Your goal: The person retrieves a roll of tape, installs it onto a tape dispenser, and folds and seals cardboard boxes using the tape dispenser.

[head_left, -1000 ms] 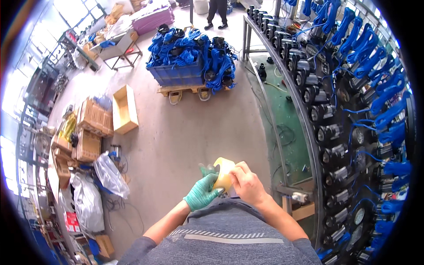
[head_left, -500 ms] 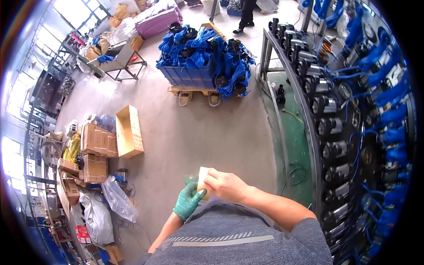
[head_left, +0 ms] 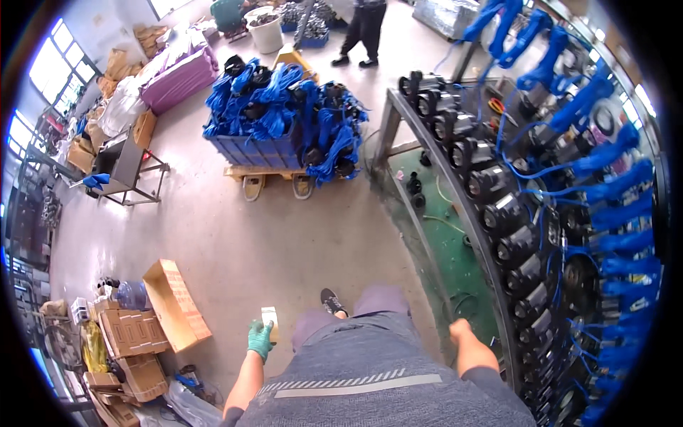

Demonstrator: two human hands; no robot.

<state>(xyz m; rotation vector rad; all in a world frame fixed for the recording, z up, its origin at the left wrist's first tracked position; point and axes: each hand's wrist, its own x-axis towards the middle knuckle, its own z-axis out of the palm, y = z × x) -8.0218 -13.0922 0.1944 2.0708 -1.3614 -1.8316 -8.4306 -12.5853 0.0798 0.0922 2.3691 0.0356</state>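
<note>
My left hand (head_left: 260,339), in a green knitted glove, is closed round the lower part of a small flat cream-white pad (head_left: 269,322). The pad stands upright above the fingers; whether it is paper, card or something else cannot be made out. Bare and apart from it, my right hand (head_left: 461,330) hangs beside the metal rack (head_left: 475,213) on the right. Its fingers are foreshortened, and I see nothing held in them. Along the rack sit black and silver motor-like pump units (head_left: 501,213) with bundled blue cables (head_left: 594,160).
Ahead, a blue crate (head_left: 257,151) heaped with blue cable coils rests on a pallet truck (head_left: 267,174). An open cardboard box (head_left: 178,306) and stacked cartons (head_left: 132,331) stand at the left. A metal cart (head_left: 131,165) is farther back. Another person (head_left: 364,32) is at the far side.
My hands have parted: the right hand has let go of the pad and swung down to the right. The left has moved left, keeping the pad. My view has shifted, and my legs now show.
</note>
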